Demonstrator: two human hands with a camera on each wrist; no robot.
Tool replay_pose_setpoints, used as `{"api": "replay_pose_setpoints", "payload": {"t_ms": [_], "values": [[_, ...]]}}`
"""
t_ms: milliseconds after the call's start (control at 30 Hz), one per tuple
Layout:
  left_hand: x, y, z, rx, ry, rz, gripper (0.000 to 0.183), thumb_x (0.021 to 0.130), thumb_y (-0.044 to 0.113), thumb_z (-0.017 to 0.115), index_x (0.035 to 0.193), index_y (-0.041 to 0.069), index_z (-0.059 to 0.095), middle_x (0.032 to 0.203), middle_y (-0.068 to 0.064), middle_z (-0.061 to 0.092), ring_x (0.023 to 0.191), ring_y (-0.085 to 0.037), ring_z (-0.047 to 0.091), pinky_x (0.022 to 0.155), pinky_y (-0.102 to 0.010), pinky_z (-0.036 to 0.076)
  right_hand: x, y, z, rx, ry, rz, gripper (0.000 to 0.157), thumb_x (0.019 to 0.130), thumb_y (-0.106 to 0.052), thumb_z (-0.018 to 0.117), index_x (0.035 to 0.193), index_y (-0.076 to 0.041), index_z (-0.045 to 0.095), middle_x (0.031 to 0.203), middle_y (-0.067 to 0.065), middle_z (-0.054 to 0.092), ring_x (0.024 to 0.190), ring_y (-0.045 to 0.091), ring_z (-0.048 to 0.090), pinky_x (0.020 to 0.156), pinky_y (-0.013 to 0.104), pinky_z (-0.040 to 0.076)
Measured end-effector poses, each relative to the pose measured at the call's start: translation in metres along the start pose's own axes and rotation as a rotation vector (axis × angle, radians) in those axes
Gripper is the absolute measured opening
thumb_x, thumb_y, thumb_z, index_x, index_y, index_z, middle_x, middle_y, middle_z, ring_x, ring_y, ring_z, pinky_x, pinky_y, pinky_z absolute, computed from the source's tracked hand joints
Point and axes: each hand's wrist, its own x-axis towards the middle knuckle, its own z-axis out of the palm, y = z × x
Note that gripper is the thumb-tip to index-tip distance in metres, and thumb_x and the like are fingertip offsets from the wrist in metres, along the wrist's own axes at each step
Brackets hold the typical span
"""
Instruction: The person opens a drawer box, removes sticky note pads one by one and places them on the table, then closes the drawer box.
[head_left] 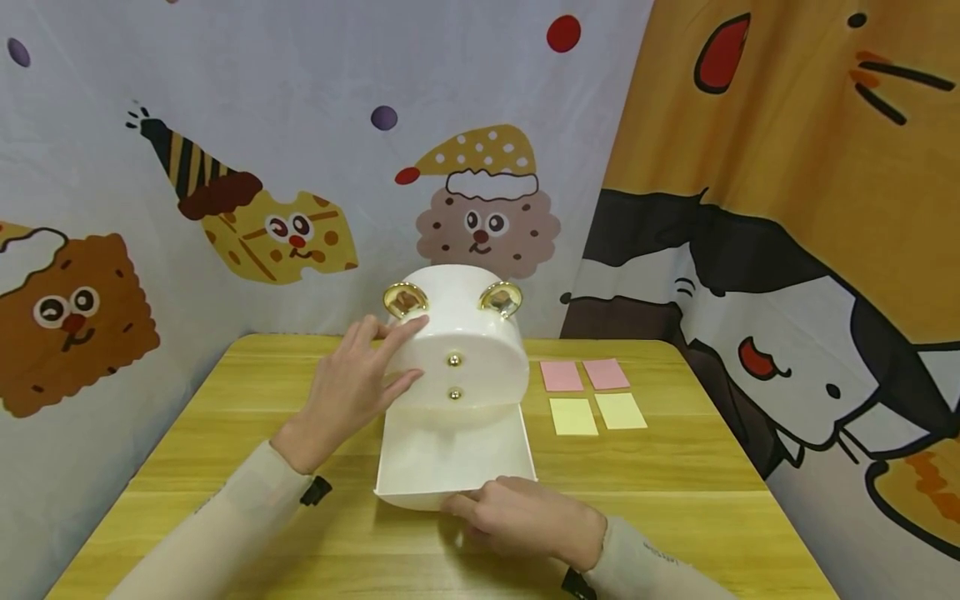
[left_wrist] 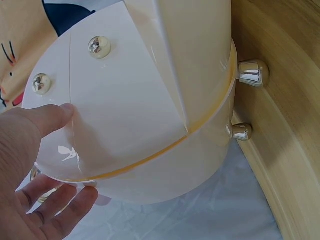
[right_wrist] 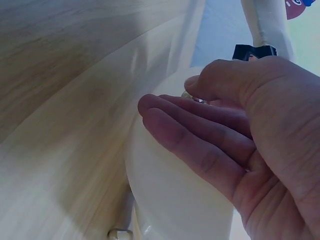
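A glossy white drawer box (head_left: 465,337) with gold ring ears (head_left: 500,300) stands on the table. Two small gold knobs (head_left: 454,360) sit on its upper fronts. Its lowest drawer (head_left: 453,450) is pulled out toward me, and its inside is bare. My left hand (head_left: 348,387) rests at the box's upper left, thumb (left_wrist: 57,116) against the front face and fingers (left_wrist: 70,210) along the curved side. At the drawer's front, my right hand (head_left: 517,517) pinches a gold knob (right_wrist: 192,97) between thumb and index finger; the knob is mostly hidden by the fingers.
Right of the box, two pink sticky notes (head_left: 561,376) lie above two yellow ones (head_left: 573,417) on the wooden table (head_left: 675,500). Behind the table hangs a cartoon-printed curtain (head_left: 300,83). Gold feet (left_wrist: 253,73) support the box.
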Motion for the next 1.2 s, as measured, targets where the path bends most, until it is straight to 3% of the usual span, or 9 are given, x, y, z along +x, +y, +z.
{"api": "replay_pose_setpoints", "payload": {"t_ms": [200,400,833,1200], "values": [[-0.0001,0.0002,0.0003,-0.004,0.002,-0.003,0.087,0.095,0.039,0.101,0.171,0.029,0.059,0.113,-0.013,0.061,0.089,-0.025,0.058,0.05,-0.022,0.037,-0.0006,0.0007,0.0016,-0.035,0.034,-0.009,0.027,0.101,-0.017,0.092,0.122,-0.016,0.074,0.084,-0.012,0.076,0.065,-0.001,0.072,0.059,0.009,0.049],[0.0001,0.001,0.0001,-0.007,-0.007,-0.009,0.087,0.095,0.039,0.1,0.171,0.029,0.059,0.113,-0.013,0.061,0.089,-0.024,0.057,0.051,-0.023,0.038,-0.0014,0.0018,0.0034,-0.087,0.041,0.003,0.023,0.1,-0.007,0.087,0.117,-0.017,0.074,0.079,-0.015,0.068,0.061,-0.001,0.067,0.054,0.011,0.045],[-0.0002,0.0007,0.0008,-0.005,-0.01,-0.012,0.087,0.095,0.039,0.101,0.171,0.029,0.059,0.114,-0.013,0.062,0.089,-0.025,0.058,0.051,-0.023,0.04,0.0008,0.003,0.0021,-0.078,0.021,0.045,0.019,0.104,-0.006,0.081,0.118,-0.017,0.074,0.083,-0.013,0.073,0.065,0.003,0.073,0.056,0.014,0.051],[0.0002,0.0006,0.0011,-0.007,-0.009,-0.012,0.088,0.095,0.039,0.101,0.171,0.03,0.058,0.113,-0.013,0.061,0.09,-0.024,0.057,0.051,-0.023,0.039,0.0029,0.0096,0.0051,-0.04,0.036,0.073,0.014,0.109,-0.008,0.078,0.119,-0.018,0.075,0.078,-0.012,0.072,0.061,0.003,0.069,0.052,0.015,0.046]]}}
